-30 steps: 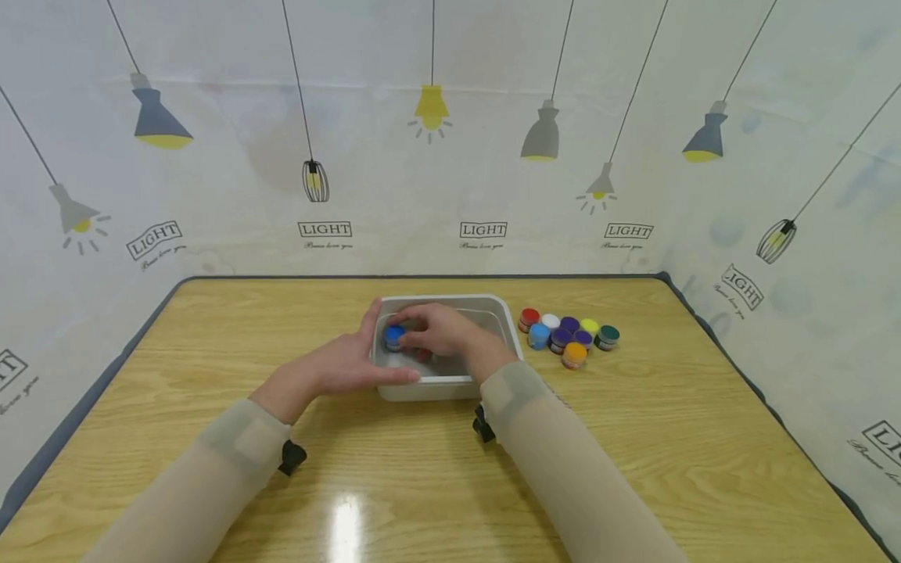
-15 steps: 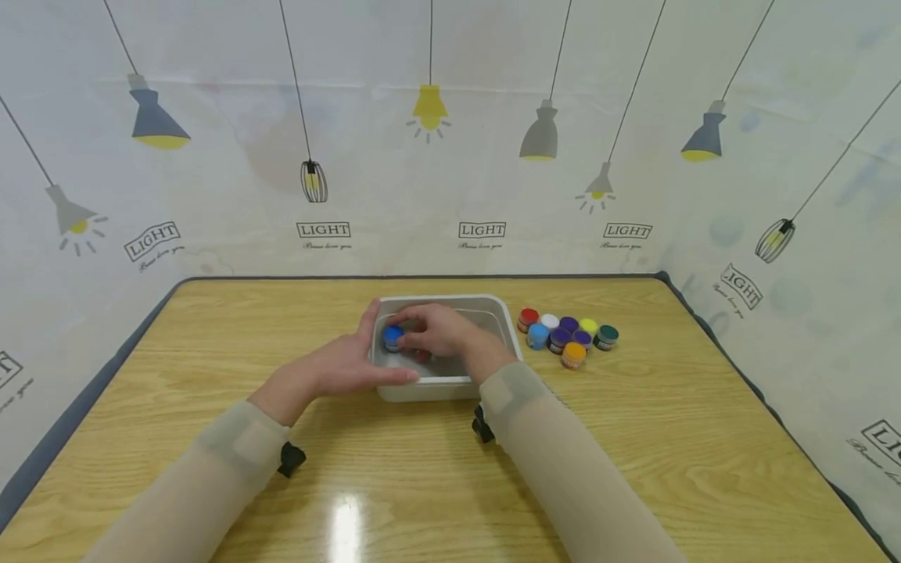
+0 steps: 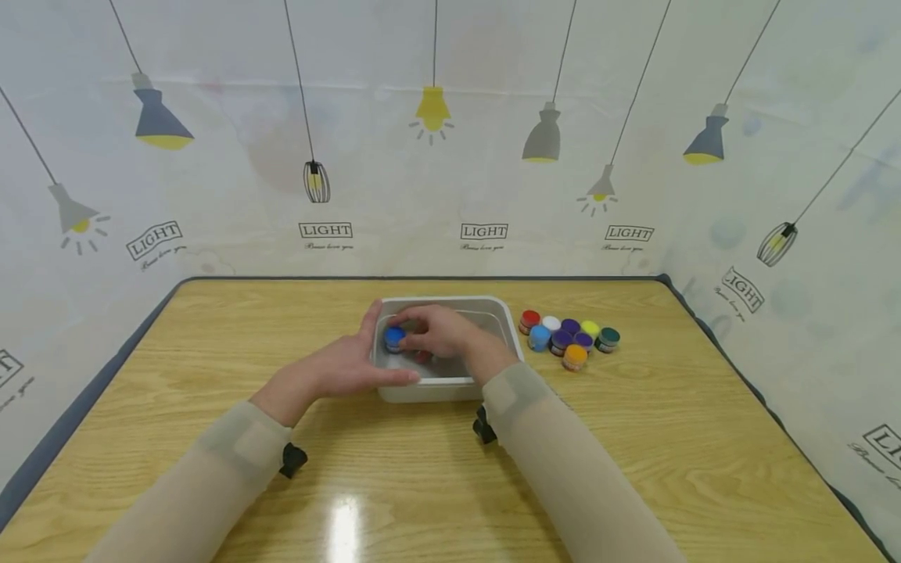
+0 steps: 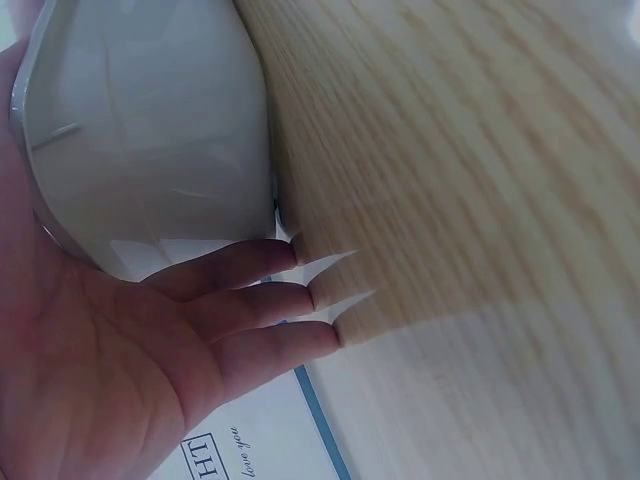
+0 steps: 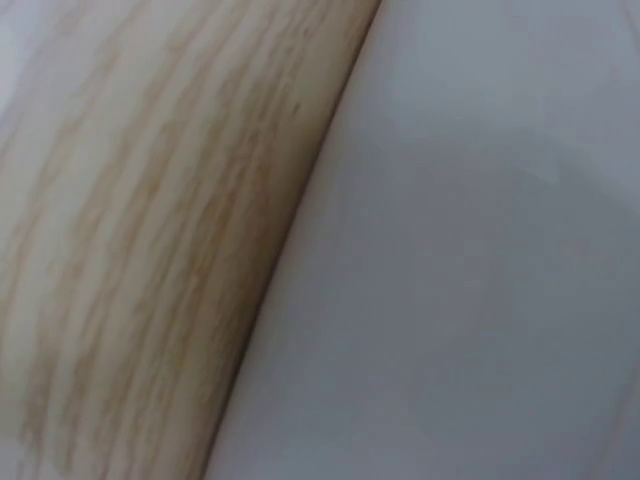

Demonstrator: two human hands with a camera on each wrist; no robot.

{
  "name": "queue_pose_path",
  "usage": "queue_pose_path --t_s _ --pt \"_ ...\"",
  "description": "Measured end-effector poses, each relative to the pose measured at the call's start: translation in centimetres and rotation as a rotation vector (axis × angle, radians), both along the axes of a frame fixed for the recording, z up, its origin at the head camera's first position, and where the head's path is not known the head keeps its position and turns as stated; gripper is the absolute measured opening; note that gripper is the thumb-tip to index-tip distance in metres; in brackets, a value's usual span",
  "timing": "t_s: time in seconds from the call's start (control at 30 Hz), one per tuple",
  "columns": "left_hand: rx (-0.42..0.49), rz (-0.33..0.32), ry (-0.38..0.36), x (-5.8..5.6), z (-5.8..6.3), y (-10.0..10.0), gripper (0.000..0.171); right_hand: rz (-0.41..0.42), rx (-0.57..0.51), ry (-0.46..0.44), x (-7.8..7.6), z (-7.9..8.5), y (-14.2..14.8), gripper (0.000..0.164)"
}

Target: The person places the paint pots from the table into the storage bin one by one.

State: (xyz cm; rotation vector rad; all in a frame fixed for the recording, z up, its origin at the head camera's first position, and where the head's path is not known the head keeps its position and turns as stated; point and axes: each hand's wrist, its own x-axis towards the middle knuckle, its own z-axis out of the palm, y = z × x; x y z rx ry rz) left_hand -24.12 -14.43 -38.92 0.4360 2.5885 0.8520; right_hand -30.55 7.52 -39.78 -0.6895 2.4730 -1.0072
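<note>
In the head view, a small paint jar with a blue lid [image 3: 395,338] is at the left inside a white rectangular bin [image 3: 470,390]. My right hand [image 3: 439,332] reaches into the bin and grips this jar at its side between thumb and fingers. Some of its fingers are hidden, and a reddish patch beneath them is too small to tell. My left hand [image 3: 338,363] rests on the bin's left corner, thumb along the front rim and index finger along the left side. The left wrist view shows its other fingers [image 4: 265,360] extended beside the bin's outer wall [image 4: 170,120].
Right of the bin stands a cluster of several paint jars, among them a red one [image 3: 530,321], a light blue one [image 3: 539,338], an orange one [image 3: 575,357] and a dark green one [image 3: 608,339]. All stand on a wooden table [image 3: 394,485] before a lamp-patterned backdrop [image 3: 394,156].
</note>
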Motion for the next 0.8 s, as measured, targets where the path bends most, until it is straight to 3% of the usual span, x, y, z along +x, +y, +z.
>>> queue_pose_path --t_s 0.37,0.67,0.8 --pt "0.006 -0.003 0.0 0.2 0.2 0.2 0.147 0.031 0.028 0.045 0.2 0.8 0.9 0.045" --pt "-0.014 0.003 0.01 0.0 0.1 0.3 0.147 0.026 0.003 0.093 1.2 3.1 2.9 0.048" --pt "-0.012 0.006 0.022 0.1 0.1 0.4 0.148 -0.013 0.003 0.125 2.1 4.6 4.2 0.047"
